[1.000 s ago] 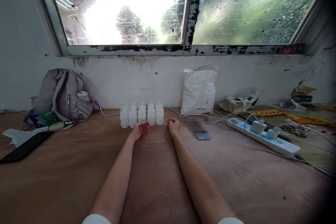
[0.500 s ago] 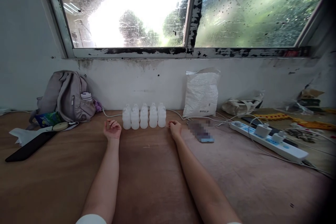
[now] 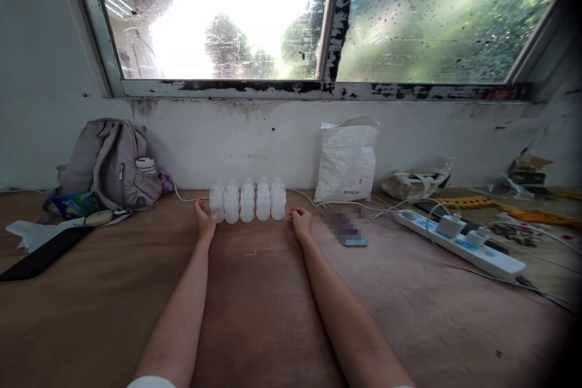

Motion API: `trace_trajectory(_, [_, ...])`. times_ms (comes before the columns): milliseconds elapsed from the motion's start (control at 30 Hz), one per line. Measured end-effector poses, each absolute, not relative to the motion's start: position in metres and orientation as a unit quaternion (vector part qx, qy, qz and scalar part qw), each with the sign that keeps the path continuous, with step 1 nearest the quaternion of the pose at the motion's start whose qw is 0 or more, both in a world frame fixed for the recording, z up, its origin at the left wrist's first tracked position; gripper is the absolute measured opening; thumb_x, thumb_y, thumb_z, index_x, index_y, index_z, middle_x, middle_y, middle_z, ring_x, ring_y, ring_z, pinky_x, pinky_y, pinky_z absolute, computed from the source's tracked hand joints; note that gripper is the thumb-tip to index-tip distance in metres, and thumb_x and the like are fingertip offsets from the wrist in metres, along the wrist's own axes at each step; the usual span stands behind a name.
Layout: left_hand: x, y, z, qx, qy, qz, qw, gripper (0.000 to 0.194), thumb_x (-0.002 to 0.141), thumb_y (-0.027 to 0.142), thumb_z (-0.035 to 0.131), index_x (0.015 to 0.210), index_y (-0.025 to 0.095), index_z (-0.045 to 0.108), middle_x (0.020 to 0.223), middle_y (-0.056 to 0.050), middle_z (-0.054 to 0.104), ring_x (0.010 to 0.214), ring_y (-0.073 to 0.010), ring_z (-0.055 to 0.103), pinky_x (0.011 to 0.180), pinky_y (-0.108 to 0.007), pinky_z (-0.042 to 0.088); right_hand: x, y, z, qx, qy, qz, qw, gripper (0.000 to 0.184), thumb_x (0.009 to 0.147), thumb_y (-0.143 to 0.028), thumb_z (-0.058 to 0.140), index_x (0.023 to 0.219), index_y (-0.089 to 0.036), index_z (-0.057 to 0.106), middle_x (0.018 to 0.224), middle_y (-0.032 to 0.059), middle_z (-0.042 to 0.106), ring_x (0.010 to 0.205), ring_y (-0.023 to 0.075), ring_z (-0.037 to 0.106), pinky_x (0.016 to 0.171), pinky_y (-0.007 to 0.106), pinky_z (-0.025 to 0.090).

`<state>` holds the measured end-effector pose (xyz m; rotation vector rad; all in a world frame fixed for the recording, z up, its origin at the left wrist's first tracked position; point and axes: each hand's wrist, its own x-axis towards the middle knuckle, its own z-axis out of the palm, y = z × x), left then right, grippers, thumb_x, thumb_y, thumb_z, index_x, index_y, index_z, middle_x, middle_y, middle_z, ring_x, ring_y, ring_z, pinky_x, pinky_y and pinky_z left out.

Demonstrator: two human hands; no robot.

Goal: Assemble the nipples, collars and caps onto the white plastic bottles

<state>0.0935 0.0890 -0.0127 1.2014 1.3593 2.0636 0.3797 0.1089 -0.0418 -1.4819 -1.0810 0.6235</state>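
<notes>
Several translucent white bottles (image 3: 247,201) stand upright in a side-by-side row against the wall. My left hand (image 3: 206,221) is at the row's left end, fingers and thumb apart. Its thumb reaches the lower front of the leftmost bottle (image 3: 217,199), seemingly touching it, while the fingers stay off to its left. Just right of the rightmost bottle (image 3: 278,199), my right hand (image 3: 302,225) rests on the table with fingers loosely bent and nothing visible in them. A small gap separates it from that bottle.
A grey backpack (image 3: 113,163) and a black flat case (image 3: 40,254) lie left on the wooden table (image 3: 254,315). To the right are a white plastic package (image 3: 346,163), a blurred-out phone-like object (image 3: 354,241), a power strip (image 3: 459,245) with chargers, and loose cables.
My left hand has turned and moved right and slightly forward, from beside the row to the leftmost bottle. My right hand stays almost where it was.
</notes>
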Motion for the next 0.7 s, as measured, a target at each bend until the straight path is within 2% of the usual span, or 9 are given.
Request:
trace_trajectory(200, [0.090,0.101,-0.022,0.466,0.515,0.689,0.206,0.062,0.055,0.014,0.064,0.111,0.022,0.042,0.105,-0.007,0.053,0.101,-0.0215,0.050,0.086,-0.033,0.039,0.377,0.103,-0.037,-0.617,-0.451,0.248,0.595,0.028,0.084,-0.028,0.048,0.108,-0.014,0.050,0.108,0.0069,0.053,0.089,0.0164,0.055,0.074,0.035,0.047])
trace_trajectory(300, [0.089,0.103,-0.024,0.460,0.539,0.681,0.185,0.051,0.057,0.014,0.061,0.106,0.020,0.047,0.099,-0.007,0.057,0.096,-0.0215,0.053,0.081,-0.032,0.042,0.376,0.101,-0.036,-0.616,-0.439,0.238,0.609,0.022,0.081,-0.025,0.049,0.098,-0.013,0.057,0.094,0.0068,0.060,0.080,0.0166,0.058,0.068,0.030,0.048])
trace_trajectory(433, [0.085,0.102,-0.022,0.450,0.570,0.673,0.141,0.050,0.059,0.017,0.059,0.107,0.020,0.048,0.103,-0.008,0.054,0.098,-0.0217,0.052,0.085,-0.033,0.041,0.376,0.100,-0.035,-0.617,-0.426,0.231,0.620,0.020,0.076,-0.021,0.048,0.085,-0.012,0.063,0.077,0.0064,0.065,0.072,0.0182,0.060,0.061,0.026,0.047])
trace_trajectory(500, [0.084,0.102,-0.022,0.450,0.583,0.665,0.126,0.051,0.059,0.018,0.060,0.108,0.019,0.048,0.108,-0.009,0.051,0.103,-0.0222,0.049,0.088,-0.034,0.038,0.376,0.100,-0.035,-0.618,-0.423,0.235,0.619,0.019,0.078,-0.022,0.049,0.088,-0.012,0.061,0.081,0.0063,0.064,0.073,0.0170,0.059,0.063,0.027,0.048])
trace_trajectory(600, [0.084,0.104,-0.023,0.452,0.599,0.650,0.122,0.065,0.055,0.022,0.066,0.115,0.019,0.041,0.116,-0.011,0.046,0.108,-0.0233,0.046,0.090,-0.034,0.037,0.376,0.100,-0.036,-0.618,-0.425,0.244,0.615,0.022,0.082,-0.026,0.049,0.100,-0.013,0.055,0.097,0.0062,0.058,0.081,0.0150,0.057,0.069,0.031,0.048])
trace_trajectory(700, [0.084,0.108,-0.026,0.461,0.606,0.634,0.133,0.068,0.054,0.023,0.069,0.115,0.018,0.039,0.110,-0.011,0.051,0.101,-0.0220,0.052,0.085,-0.033,0.041,0.376,0.101,-0.036,-0.620,-0.427,0.253,0.607,0.027,0.084,-0.028,0.048,0.107,-0.014,0.050,0.107,0.0067,0.053,0.087,0.0158,0.055,0.073,0.034,0.048])
